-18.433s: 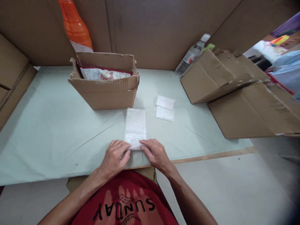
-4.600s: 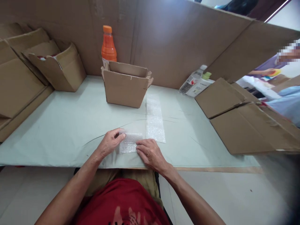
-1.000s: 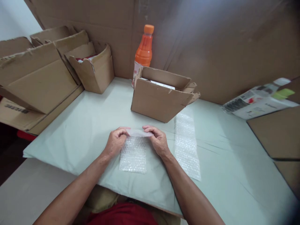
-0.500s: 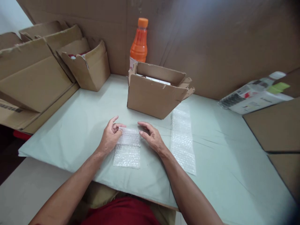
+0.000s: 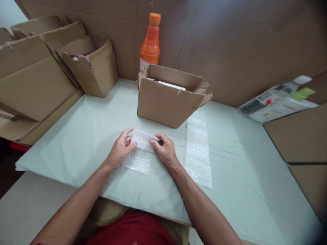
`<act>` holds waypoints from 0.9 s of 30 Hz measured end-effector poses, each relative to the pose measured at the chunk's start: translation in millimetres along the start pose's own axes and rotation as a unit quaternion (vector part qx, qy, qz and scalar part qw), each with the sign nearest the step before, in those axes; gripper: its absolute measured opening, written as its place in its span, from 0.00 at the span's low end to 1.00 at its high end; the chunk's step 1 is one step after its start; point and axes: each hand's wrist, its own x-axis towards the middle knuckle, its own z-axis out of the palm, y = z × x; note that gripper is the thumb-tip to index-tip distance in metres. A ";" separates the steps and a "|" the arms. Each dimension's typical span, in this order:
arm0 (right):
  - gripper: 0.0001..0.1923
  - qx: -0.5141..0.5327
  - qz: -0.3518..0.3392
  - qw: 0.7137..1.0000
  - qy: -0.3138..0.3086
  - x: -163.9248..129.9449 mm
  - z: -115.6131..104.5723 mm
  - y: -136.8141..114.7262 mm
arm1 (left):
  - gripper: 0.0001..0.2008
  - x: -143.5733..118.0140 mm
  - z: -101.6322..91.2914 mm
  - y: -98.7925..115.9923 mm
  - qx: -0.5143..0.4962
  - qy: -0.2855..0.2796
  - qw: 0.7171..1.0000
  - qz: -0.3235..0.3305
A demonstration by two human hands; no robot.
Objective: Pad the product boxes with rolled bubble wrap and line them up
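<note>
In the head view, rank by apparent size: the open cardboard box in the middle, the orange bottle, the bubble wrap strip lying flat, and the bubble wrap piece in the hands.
1. Open cardboard box
2. Bubble wrap strip
3. Orange bottle, farther away, so unsure
4. Bubble wrap piece, partly hidden by fingers

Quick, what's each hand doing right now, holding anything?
Left hand: closed on the left edge of the bubble wrap piece.
Right hand: closed on the right edge of the same piece, at its folded top.
</note>
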 end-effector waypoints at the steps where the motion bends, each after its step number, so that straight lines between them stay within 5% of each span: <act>1: 0.09 0.002 0.002 1.000 0.012 -0.5 0.2 -0.6 | 0.41 -0.1 0.4 0.0 0.005 -0.001 1.000 -0.003; 8: 0.13 0.014 -0.022 1.000 0.013 -2.1 -1.5 -6.3 | 0.14 1.6 -2.3 -3.1 0.027 0.019 0.999 0.009; 11: 0.18 0.031 -0.033 0.998 -0.033 -1.0 -2.7 -7.5 | 0.12 1.8 -4.0 -3.8 0.029 0.036 0.999 0.016; 16: 0.10 0.022 -0.043 0.994 -0.094 -0.2 -2.8 -5.0 | 0.11 3.3 -5.4 -4.8 0.030 0.069 0.996 0.048; 21: 0.07 -0.003 -0.047 0.995 -0.086 -0.9 -1.2 -3.7 | 0.14 3.5 -4.3 -2.3 0.015 0.073 0.996 0.056; 27: 0.05 0.007 -0.027 0.997 -0.067 -2.8 0.5 -6.3 | 0.17 0.4 -4.4 3.0 -0.012 0.010 1.000 0.012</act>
